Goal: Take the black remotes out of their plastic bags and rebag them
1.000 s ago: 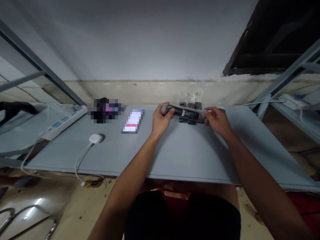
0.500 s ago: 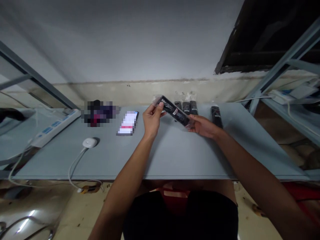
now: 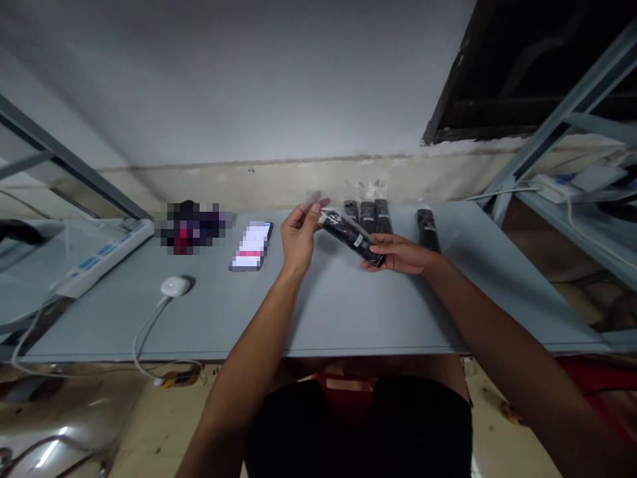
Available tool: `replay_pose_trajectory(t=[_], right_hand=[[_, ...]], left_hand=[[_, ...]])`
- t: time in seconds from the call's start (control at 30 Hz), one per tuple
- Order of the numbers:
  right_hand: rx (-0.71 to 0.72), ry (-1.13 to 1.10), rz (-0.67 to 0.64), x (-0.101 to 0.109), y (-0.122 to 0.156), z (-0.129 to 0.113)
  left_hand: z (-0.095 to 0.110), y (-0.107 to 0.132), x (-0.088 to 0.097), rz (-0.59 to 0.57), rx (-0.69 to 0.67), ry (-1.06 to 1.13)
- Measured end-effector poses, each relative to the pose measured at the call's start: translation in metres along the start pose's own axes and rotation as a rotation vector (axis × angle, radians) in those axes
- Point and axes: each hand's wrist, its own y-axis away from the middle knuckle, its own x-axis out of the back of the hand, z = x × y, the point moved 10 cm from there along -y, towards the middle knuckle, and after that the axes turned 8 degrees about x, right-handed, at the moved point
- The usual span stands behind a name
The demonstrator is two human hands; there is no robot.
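Note:
Held tilted above the table is a long black object that looks like a remote control (image 3: 348,234), inside a clear plastic bag with a small white label. My left hand (image 3: 300,229) pinches the loose end of the bag at the upper left. My right hand (image 3: 398,254) grips the lower right end of the remote control, thumb on top. Behind it, several similar bagged black pieces (image 3: 368,216) lie side by side near the wall. Another bagged black piece (image 3: 426,229) lies to the right, beyond my right wrist.
On the grey-blue table (image 3: 348,318), a phone (image 3: 251,247) lies left of my hands. Farther left are a blurred dark bundle (image 3: 194,226), a white round charger (image 3: 175,287) with its cable, and a white power strip (image 3: 107,255). Metal frames (image 3: 527,146) rise at both sides.
The remote control's lower end has tipped down, and its label side has turned toward me. My left fingers now hold the bag's loose end, apart from the remote control itself.

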Motion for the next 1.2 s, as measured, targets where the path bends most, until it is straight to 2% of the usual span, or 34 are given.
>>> replay_pose_trajectory(t=[0.17,0.23,0.3,0.37,0.43,0.5,0.6,0.7,0.77,0.87,0.97,1.1,1.2], right_hand=[[-0.020,0.113,-0.097,-0.001,0.005,-0.003],[-0.007,0.159,-0.084,0.003,0.006,-0.006],[0.015,0.202,-0.024,0.013,0.006,-0.010],[0.036,0.241,0.040,0.022,0.007,-0.013],[0.040,0.280,0.071,0.027,0.007,-0.015],[0.036,0.319,0.071,0.028,0.008,-0.016],[0.040,0.378,0.048,0.025,0.009,-0.018],[0.044,0.402,0.047,0.024,0.009,-0.020],[0.025,0.409,0.043,0.023,0.010,-0.019],[0.000,0.460,0.059,0.025,0.011,-0.019],[0.053,0.551,0.144,0.036,0.013,-0.030],[0.241,0.601,0.328,0.056,0.018,-0.056],[0.434,0.510,0.497,0.069,0.024,-0.076]], left_hand=[[-0.003,-0.006,0.012,0.065,-0.013,0.007],[-0.003,-0.008,0.022,0.121,-0.047,-0.050],[0.004,-0.007,0.033,0.207,-0.142,-0.185],[0.022,0.001,0.040,0.308,-0.296,-0.404],[0.043,0.013,0.031,0.338,-0.474,-0.643],[0.053,0.024,0.005,0.219,-0.627,-0.829],[0.041,0.042,-0.046,-0.178,-0.756,-1.005],[0.007,0.056,-0.078,-0.532,-0.714,-1.127],[-0.014,0.057,-0.083,-0.643,-0.620,-1.199],[-0.032,0.051,-0.077,-0.671,-0.504,-1.292],[-0.032,0.044,-0.068,-0.634,-0.461,-1.318],[-0.028,0.035,-0.055,-0.592,-0.391,-1.300],[-0.029,0.028,-0.044,-0.548,-0.315,-1.307]])
